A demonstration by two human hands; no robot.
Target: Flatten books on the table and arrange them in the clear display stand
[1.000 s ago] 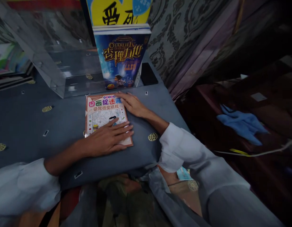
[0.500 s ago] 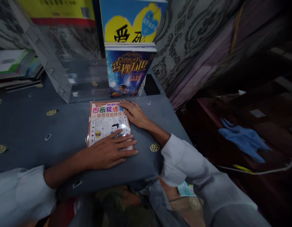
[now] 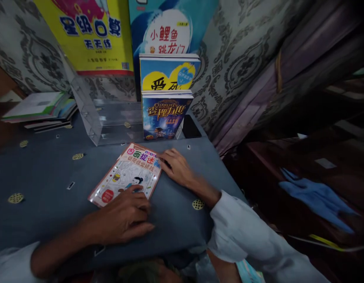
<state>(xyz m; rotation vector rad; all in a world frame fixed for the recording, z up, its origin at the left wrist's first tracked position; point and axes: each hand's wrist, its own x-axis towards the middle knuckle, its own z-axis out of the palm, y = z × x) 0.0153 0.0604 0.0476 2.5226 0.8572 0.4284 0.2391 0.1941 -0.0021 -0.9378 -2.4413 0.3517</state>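
Observation:
A thin picture book (image 3: 127, 171) with a coloured Chinese title and a line drawing lies flat and slanted on the dark table. My left hand (image 3: 125, 214) rests over its lower right part, fingers loosely bent and apart, covering some of the cover. At the upper right corner of the book, the fingertips of my right hand (image 3: 177, 167) touch the edge beside the title. Its fingers are slightly bent, and no grip on the book is visible.
Behind the book stands a clear acrylic rack (image 3: 117, 127) with several upright books, a blue-covered one (image 3: 162, 116) in front. A black phone (image 3: 191, 126) lies beside it. Stacked booklets (image 3: 40, 108) lie at the left. Right of the table hangs a blue cloth (image 3: 317, 196).
The book has turned clockwise, its lower end swinging left. My left hand has shifted toward me with its fingers more bent. The camera view has tilted up.

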